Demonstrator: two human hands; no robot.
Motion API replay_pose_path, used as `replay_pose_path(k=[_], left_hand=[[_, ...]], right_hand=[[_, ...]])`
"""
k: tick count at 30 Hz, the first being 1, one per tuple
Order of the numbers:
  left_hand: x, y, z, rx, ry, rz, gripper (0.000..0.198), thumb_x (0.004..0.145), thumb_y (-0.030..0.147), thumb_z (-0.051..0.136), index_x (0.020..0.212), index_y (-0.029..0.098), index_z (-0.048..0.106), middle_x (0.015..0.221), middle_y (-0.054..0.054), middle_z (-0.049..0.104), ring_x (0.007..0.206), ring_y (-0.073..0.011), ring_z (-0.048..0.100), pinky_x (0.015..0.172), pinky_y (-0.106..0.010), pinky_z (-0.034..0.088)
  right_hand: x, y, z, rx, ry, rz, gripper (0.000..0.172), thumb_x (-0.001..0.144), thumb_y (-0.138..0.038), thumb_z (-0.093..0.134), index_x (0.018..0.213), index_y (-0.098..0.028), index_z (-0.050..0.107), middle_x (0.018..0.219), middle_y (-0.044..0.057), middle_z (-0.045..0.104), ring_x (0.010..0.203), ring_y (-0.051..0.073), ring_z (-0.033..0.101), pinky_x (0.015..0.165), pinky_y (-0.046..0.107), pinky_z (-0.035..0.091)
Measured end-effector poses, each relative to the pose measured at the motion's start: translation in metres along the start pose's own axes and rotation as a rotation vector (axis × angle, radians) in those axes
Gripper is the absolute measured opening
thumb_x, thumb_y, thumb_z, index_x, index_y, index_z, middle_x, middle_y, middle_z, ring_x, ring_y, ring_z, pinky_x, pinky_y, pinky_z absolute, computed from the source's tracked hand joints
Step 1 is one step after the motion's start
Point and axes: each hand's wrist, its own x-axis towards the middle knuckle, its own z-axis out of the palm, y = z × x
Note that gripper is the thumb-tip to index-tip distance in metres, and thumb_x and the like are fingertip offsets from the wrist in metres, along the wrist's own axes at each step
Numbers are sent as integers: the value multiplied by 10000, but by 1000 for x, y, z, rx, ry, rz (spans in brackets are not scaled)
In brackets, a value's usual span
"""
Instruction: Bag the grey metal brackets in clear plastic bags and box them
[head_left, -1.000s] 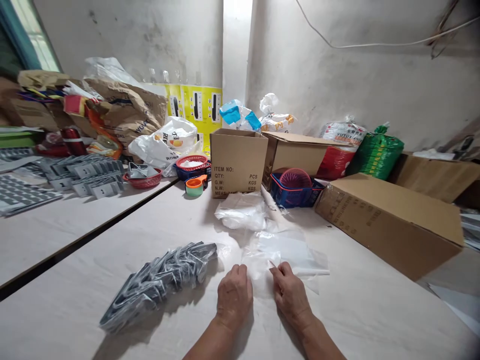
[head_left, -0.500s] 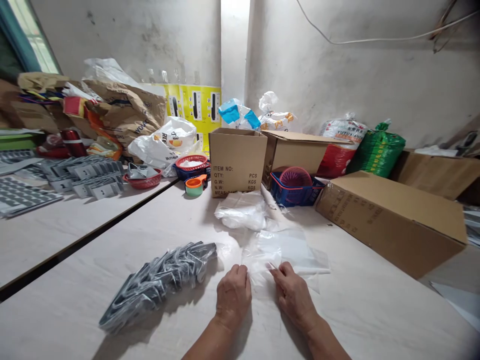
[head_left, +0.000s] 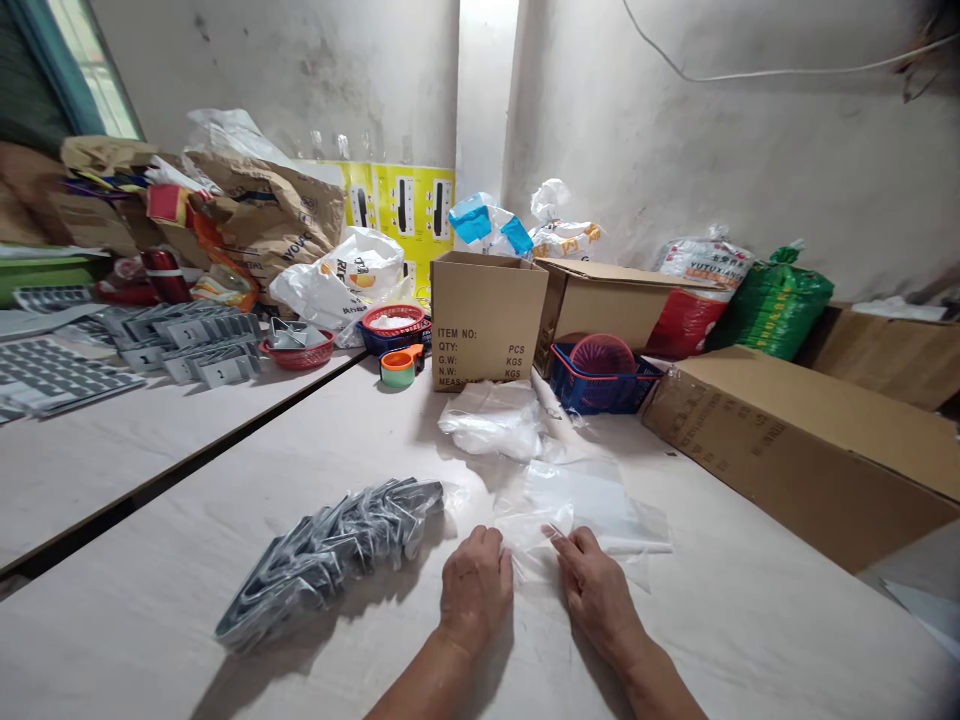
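Note:
My left hand (head_left: 478, 585) is closed, its fingers pinching the edge of a clear plastic bag (head_left: 532, 532) on the table. Across from it, my right hand (head_left: 598, 590) pinches the same thin bag between thumb and fingers. More flat clear plastic bags (head_left: 622, 505) lie under and behind my hands. To the left rests a long row of grey bent pieces wrapped in clear plastic (head_left: 334, 560); neither hand touches it. A crumpled heap of clear plastic (head_left: 491, 420) sits just beyond the bags.
An upright cardboard box (head_left: 487, 320) stands at the back, beside a blue basket (head_left: 600, 385) and a tape dispenser (head_left: 400, 366). On the right lies a large carton (head_left: 810, 440). Grey numbered pieces (head_left: 195, 345) fill the left table, past a dark gap (head_left: 180, 470).
The view has shifted slightly, so everything sits a little further right. Both hands keep nearly the same pose on the plastic bag.

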Motion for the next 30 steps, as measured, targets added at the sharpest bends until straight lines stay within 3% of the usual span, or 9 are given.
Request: replay_pose_path(k=[13,16,18,21,24,27,30], left_hand=[[1,-1,-2,-74,-41,-47,128,802,240,470,853,188,575,814,-46,601,740,-187,574,678,-301,414],[-1,3,-2,-133,6,-44,247,775,266,524,989,150,565,887,-94,599,811,-221,582,723,-341,460],[-4,11,-11,-193,91,-11,409,735,308,587,1096,124,531,1005,-149,573,947,-275,557,815,-403,465],[-8,22,-55,-424,139,76,551,691,343,654,1186,167,488,1170,-167,490,1084,-312,482,890,-465,448],[-4,7,-130,-872,-19,126,596,671,333,703,1213,247,469,1217,-121,462,1005,-249,521,740,-367,535],[4,-47,-204,-1321,-79,79,531,713,355,672,1206,271,491,1283,-105,443,1008,-251,530,664,-349,565],[3,-127,-252,-1543,-53,39,646,683,450,683,1261,261,464,1353,-120,399,1073,-315,507,643,-408,579]], right_hand=[[0,3,3,66,-28,54,492,827,-59,343,1274,-223,466,865,42,492,694,153,555,634,258,473],[-1,4,5,79,-20,54,479,816,-59,354,1250,-214,481,879,46,500,712,159,561,643,263,473],[-1,5,6,104,-14,55,445,813,-67,356,1208,-205,508,886,48,509,716,158,564,646,262,474],[-3,9,8,162,0,55,398,819,-101,357,1168,-201,522,875,43,520,697,153,565,644,258,477],[-6,15,9,172,-2,39,343,829,-171,373,1128,-201,539,876,49,532,712,166,572,653,270,480],[-10,23,13,178,-9,39,266,836,-253,391,1017,-213,582,884,59,548,696,169,576,639,268,480],[-12,30,18,202,12,62,257,800,-308,442,984,-230,604,882,60,572,713,178,589,639,264,483]])
